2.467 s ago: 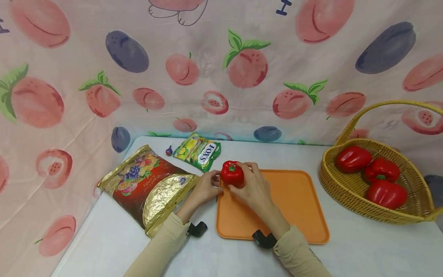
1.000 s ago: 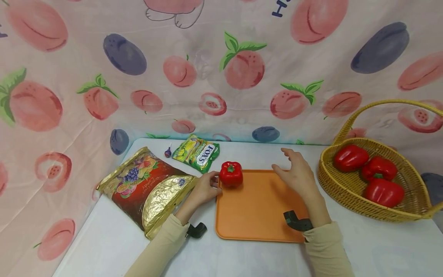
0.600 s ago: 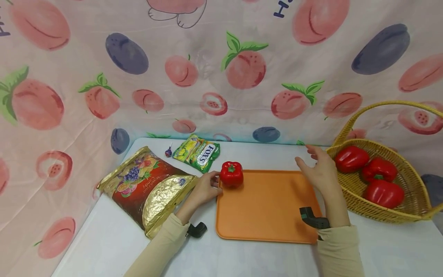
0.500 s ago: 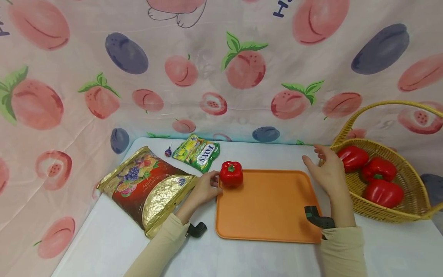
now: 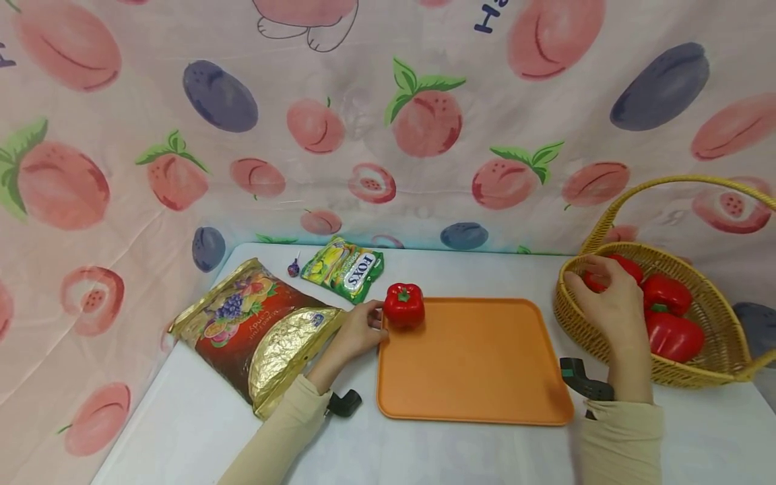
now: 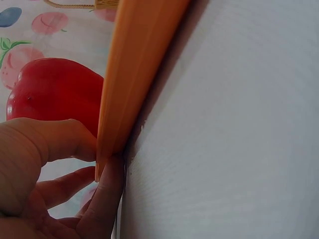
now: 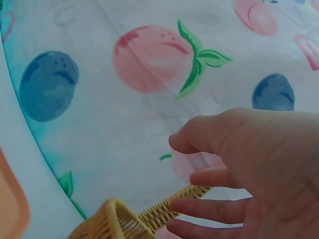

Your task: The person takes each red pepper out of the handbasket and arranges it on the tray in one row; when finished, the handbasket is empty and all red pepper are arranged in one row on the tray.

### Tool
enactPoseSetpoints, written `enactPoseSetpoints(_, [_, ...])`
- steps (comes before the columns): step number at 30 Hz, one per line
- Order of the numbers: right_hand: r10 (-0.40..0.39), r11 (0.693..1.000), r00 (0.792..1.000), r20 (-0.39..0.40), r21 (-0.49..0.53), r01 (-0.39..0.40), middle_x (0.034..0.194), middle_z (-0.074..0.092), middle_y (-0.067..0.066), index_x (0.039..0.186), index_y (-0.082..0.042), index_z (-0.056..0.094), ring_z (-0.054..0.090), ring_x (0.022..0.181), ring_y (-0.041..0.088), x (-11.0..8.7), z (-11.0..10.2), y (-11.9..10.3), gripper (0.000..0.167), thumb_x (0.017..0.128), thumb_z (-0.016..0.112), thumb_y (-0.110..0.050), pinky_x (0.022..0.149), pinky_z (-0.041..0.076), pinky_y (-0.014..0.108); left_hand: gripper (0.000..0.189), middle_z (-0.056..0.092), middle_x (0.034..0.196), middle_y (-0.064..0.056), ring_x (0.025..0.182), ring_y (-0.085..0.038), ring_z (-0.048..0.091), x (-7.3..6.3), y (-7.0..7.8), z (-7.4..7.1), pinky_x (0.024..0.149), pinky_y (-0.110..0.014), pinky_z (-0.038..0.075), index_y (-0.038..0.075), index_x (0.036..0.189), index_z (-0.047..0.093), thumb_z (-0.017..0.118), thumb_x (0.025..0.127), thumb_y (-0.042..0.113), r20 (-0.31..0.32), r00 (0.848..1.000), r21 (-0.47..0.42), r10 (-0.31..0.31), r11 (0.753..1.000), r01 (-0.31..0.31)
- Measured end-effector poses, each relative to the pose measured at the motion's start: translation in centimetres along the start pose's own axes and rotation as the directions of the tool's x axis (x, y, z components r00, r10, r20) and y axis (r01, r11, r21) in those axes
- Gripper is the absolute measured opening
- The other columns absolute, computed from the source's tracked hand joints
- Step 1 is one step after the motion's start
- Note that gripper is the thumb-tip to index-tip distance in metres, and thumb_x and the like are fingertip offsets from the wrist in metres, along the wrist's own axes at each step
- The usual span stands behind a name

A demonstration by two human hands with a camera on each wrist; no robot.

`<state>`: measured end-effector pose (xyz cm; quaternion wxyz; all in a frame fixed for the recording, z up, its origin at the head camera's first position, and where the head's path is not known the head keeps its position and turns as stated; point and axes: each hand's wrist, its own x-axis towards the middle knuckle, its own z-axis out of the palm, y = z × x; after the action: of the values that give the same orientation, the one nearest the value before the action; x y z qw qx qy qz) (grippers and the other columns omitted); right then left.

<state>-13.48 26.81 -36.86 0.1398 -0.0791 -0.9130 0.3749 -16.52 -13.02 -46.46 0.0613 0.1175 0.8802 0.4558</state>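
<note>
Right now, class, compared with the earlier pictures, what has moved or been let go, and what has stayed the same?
The right hand has let go of the red pepper and moved right, to the left side of the wicker basket. The left hand still holds the edge of the orange tray. That pepper, the candy bag, the Fox's packet and the lollipop stayed put.

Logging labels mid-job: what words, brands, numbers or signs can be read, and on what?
"FOX'S": green packet, upside down; smaller line too blurred.
"Candy": red-and-gold bag, upside down; words beside it too blurred, blue mark too small.
"Ha": backdrop, cut off at the top; another letter cut off at left.
No text seen on the orange tray, red peppers or basket.
</note>
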Motion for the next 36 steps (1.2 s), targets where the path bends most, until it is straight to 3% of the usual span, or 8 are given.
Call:
enactPoseSetpoints(4, [0.006,1.000,1.000,-0.022,-0.015,-0.006,0.129,0.055,0.030,0.139,0.003,0.048,0.051,0.116,0.046,0.1,-0.4,0.5,0.059,0.096,0.058,-0.035,0.091,0.043,0.056,0.055,0.063,0.096,-0.011,0.082,-0.018,0.063,0.0,-0.1,0.0,0.073,-0.030,0.055,-0.002,0.127,0.060,0.071,0.073,-0.004,0.000,1.000,-0.004,0.011,1.000,-0.011])
enactPoseSetpoints(11, [0.025,0.999,0.999,-0.047,-0.021,-0.026,0.126,0.058,0.030,0.139,0.002,0.049,0.054,0.113,0.043,0.1,-1.1,1.5,0.058,0.095,0.059,-0.035,0.075,0.038,0.022,0.055,0.064,0.096,-0.012,0.083,-0.020,0.063,-0.1,-0.1,0.1,0.074,-0.031,0.055,-0.003,0.126,0.060,0.070,0.072,-0.004,-0.002,1.000,-0.015,0.009,1.000,-0.009])
enactPoseSetpoints(14, [0.049,0.998,0.998,-0.027,-0.023,-0.050,0.128,0.056,0.030,0.140,0.002,0.047,0.053,0.115,0.044,0.1,-1.4,1.8,0.059,0.096,0.058,-0.035,0.082,0.043,0.028,0.055,0.063,0.097,-0.013,0.084,-0.020,0.063,-0.1,-0.2,0.1,0.074,-0.032,0.055,-0.003,0.127,0.060,0.070,0.073,-0.003,0.001,1.000,-0.012,0.005,1.000,-0.005])
enactPoseSetpoints(16, [0.065,0.997,0.998,-0.012,-0.029,-0.066,0.130,0.055,0.032,0.141,0.003,0.045,0.051,0.117,0.046,0.0,-1.5,1.9,0.059,0.097,0.056,-0.035,0.091,0.046,0.042,0.055,0.063,0.098,-0.012,0.084,-0.020,0.062,-0.1,-0.2,0.1,0.074,-0.032,0.055,-0.003,0.127,0.060,0.070,0.073,-0.003,0.002,1.000,-0.008,0.002,1.000,-0.002])
enactPoseSetpoints(20, [0.101,0.994,0.995,-0.011,-0.039,-0.101,0.133,0.051,0.033,0.142,0.004,0.043,0.048,0.120,0.049,-0.1,-1.8,2.2,0.061,0.097,0.055,-0.035,0.097,0.038,0.064,0.055,0.063,0.097,-0.012,0.084,-0.019,0.062,0.0,-0.2,0.1,0.074,-0.031,0.054,-0.001,0.127,0.060,0.071,0.073,-0.003,-0.002,1.000,0.000,-0.001,1.000,0.001])
enactPoseSetpoints(29, [0.191,0.980,0.980,-0.061,-0.037,-0.194,0.135,0.049,0.034,0.145,0.005,0.039,0.044,0.124,0.048,-0.3,-3.4,3.7,0.065,0.096,0.053,-0.036,0.099,0.038,0.060,0.053,0.064,0.097,-0.010,0.083,-0.019,0.062,0.1,0.0,0.1,0.074,-0.032,0.055,0.000,0.126,0.062,0.072,0.074,-0.002,-0.013,1.000,0.002,-0.014,1.000,0.014])
enactPoseSetpoints(31, [0.205,0.978,0.975,-0.084,-0.032,-0.208,0.134,0.051,0.033,0.145,0.004,0.042,0.045,0.121,0.045,-0.5,-3.7,4.0,0.064,0.096,0.054,-0.037,0.097,0.042,0.049,0.053,0.064,0.097,-0.010,0.083,-0.018,0.062,0.0,0.0,0.1,0.074,-0.032,0.055,0.000,0.126,0.062,0.072,0.074,-0.002,-0.015,1.000,0.006,-0.013,1.000,0.013])
enactPoseSetpoints(36, [0.285,0.957,0.948,-0.143,-0.005,-0.289,0.136,0.052,0.028,0.145,-0.001,0.044,0.045,0.121,0.041,-0.5,-4.3,4.7,0.064,0.095,0.056,-0.038,0.095,0.043,0.041,0.053,0.064,0.097,-0.010,0.083,-0.018,0.062,0.1,0.1,0.0,0.074,-0.032,0.055,0.000,0.126,0.062,0.072,0.074,-0.002,-0.013,1.000,0.010,-0.009,1.000,0.009])
